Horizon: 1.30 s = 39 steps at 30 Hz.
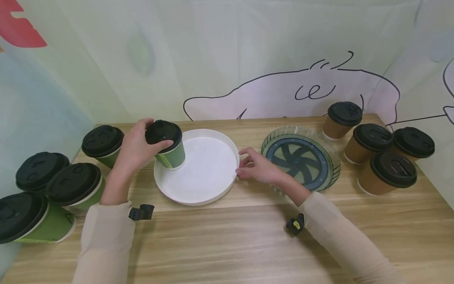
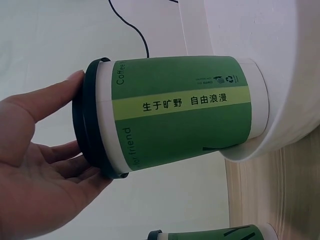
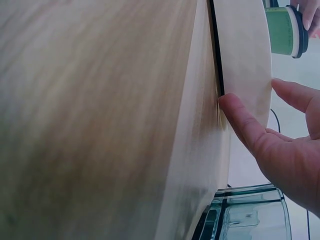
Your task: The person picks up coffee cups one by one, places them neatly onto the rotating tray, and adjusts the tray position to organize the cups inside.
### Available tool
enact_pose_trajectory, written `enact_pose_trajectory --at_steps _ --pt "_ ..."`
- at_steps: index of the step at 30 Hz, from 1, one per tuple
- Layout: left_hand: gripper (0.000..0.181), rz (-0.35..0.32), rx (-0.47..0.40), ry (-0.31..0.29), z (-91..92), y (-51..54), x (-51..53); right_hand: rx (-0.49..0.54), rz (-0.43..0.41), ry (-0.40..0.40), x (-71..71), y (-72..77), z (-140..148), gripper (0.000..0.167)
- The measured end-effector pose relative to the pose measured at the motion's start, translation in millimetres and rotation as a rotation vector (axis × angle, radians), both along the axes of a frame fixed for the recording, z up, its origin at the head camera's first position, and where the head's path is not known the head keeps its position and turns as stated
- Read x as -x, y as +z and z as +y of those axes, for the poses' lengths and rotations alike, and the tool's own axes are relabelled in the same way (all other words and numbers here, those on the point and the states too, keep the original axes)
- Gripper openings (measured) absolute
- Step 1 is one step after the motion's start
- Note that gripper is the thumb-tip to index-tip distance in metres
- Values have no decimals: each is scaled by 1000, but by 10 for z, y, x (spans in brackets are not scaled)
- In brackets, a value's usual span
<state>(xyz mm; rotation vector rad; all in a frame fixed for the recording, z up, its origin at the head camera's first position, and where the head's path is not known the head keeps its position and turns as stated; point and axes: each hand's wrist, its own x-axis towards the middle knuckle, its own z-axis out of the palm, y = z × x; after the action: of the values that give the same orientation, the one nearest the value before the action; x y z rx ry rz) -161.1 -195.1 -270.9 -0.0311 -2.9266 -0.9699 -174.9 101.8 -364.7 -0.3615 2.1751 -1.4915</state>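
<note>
My left hand (image 1: 136, 146) grips a green paper cup (image 1: 172, 156) by its black lid (image 2: 90, 120), thumb on one side and fingers on the other. The cup is over the left part of a round white tray (image 1: 202, 177), its base close inside the rim; whether it touches the floor of the tray I cannot tell. At the tray's right side, my right hand (image 1: 259, 167) holds the outer wall. In the right wrist view one fingertip (image 3: 229, 100) is at the wall's lower edge and another digit is at the upper rim.
Several green lidded cups (image 1: 76, 183) stand on the left. A clear ribbed round tray (image 1: 335, 169) with a dark patterned base lies right of the white tray. Beyond it stand several brown lidded cups (image 1: 379, 185). A printed cloth (image 1: 220, 59) backs the wooden table (image 1: 227, 244).
</note>
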Motion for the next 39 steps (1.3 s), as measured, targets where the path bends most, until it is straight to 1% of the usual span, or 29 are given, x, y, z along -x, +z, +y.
enact_pose_trajectory --at_steps 11,18,22,31,36,39 --pt "84 7 -13 -1 -17 -17 -1 15 -9 -2 -5 7 -4 58" --pt "86 3 -55 25 -32 -17 -30 22 -10 1 -5 12 -6 58" --pt "86 12 -77 27 -40 -22 -44 26 -13 2 -9 21 -8 58" --pt "86 11 -90 37 -68 -43 -63 -1 -11 -10 -8 22 -11 58" --pt "86 11 -108 63 -92 -42 -100 -1 -13 -12 0 10 -8 57" --pt "85 23 -124 68 -108 -49 -135 -2 -11 -12 1 11 -6 57"
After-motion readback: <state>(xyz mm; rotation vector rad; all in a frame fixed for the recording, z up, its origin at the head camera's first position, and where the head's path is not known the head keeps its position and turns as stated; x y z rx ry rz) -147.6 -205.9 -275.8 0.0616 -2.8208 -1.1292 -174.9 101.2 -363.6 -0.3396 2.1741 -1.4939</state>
